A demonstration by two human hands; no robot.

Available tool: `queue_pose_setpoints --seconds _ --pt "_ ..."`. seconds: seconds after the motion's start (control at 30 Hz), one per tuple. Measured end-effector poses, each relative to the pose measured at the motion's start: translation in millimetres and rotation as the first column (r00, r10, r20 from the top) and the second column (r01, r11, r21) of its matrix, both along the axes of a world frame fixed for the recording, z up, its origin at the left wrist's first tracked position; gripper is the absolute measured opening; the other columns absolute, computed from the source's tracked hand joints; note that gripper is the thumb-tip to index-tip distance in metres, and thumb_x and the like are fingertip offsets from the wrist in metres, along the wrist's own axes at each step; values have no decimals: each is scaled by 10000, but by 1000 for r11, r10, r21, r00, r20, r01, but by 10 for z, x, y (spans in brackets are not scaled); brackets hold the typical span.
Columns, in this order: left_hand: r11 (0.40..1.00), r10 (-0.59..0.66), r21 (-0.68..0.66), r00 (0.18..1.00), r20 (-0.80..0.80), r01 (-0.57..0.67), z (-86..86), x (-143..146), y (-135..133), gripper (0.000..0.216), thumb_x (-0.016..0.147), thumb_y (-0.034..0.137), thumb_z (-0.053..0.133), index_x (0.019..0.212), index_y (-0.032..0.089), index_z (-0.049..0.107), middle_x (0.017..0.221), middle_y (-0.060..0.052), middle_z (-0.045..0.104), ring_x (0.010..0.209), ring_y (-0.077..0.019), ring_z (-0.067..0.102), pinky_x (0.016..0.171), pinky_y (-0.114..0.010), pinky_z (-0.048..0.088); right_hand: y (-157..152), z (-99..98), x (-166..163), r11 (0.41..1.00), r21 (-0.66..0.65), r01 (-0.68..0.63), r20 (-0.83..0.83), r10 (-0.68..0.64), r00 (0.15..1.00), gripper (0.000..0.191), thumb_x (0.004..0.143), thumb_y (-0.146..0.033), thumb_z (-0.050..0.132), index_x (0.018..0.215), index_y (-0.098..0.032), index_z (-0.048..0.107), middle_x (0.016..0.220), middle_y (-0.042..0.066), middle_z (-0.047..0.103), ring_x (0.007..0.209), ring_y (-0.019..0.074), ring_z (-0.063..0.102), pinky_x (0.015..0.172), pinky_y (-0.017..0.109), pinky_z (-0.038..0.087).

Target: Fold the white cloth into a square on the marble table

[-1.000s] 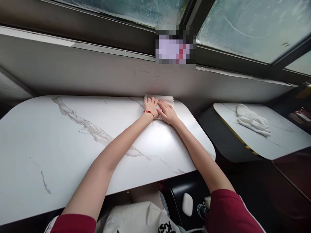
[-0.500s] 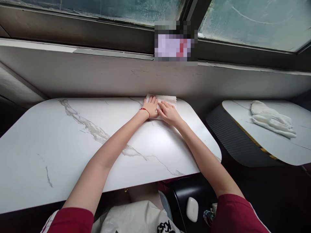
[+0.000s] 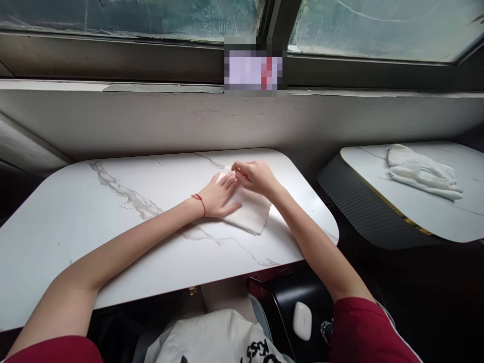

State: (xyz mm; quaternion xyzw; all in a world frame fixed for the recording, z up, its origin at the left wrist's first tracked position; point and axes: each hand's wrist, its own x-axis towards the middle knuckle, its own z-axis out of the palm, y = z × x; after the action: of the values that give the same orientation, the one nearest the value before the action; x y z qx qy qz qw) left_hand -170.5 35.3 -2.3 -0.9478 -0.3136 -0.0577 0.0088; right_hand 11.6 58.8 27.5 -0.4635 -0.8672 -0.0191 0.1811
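Observation:
A white cloth [image 3: 249,214] lies spread on the marble-patterned white table [image 3: 124,247], towards its right half. My left hand [image 3: 219,195] rests flat on the cloth's left part, fingers spread, with a red string bracelet at the wrist. Just beyond it, my right hand [image 3: 256,177] is raised slightly over the cloth's far part. Its fingers are bent and pinched together at the cloth's far edge, close to my left fingertips. The pinched bit of cloth is mostly hidden by the fingers.
A second table [image 3: 427,212] stands at the right, bearing a crumpled white cloth [image 3: 423,171]. Behind the tables run a wall [image 3: 151,118] and windows. Below the near edge are a small white case [image 3: 302,321] on a black surface and a pale bag [image 3: 212,338].
Both hands lay flat on the cloth at the table's far edge. The cloth has come nearer and is spread wider; my right hand has lifted and curled its fingers.

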Motion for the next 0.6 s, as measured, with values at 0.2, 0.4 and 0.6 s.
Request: queue_pose_setpoints --seconds 0.2,0.4,0.6 --pt "995 -89 -38 995 -52 87 138 -240 -559 645 872 444 427 1377 46 472 1455 -250 474 1376 -394 382 1187 -592 209 -234 65 -167 966 -130 -225 -68 217 974 283 890 -168 446 1002 -168 706 685 21 683 563 131 498 575 253 289" --pt "995 -51 -91 997 -64 45 160 -177 -879 708 790 383 469 1435 89 471 1571 -195 379 1481 -356 299 1245 -506 181 -293 231 -70 876 -281 -392 -346 288 893 263 934 -208 439 1015 -170 687 771 20 701 667 129 603 659 259 431" --pt "970 223 -117 973 59 -215 -46 -16 -1035 873 873 715 360 1457 71 442 1572 -211 378 1496 -376 274 1233 -514 226 -269 187 -61 802 -322 -503 -449 339 827 243 951 -212 449 1034 -174 674 930 45 727 859 155 665 806 306 521"
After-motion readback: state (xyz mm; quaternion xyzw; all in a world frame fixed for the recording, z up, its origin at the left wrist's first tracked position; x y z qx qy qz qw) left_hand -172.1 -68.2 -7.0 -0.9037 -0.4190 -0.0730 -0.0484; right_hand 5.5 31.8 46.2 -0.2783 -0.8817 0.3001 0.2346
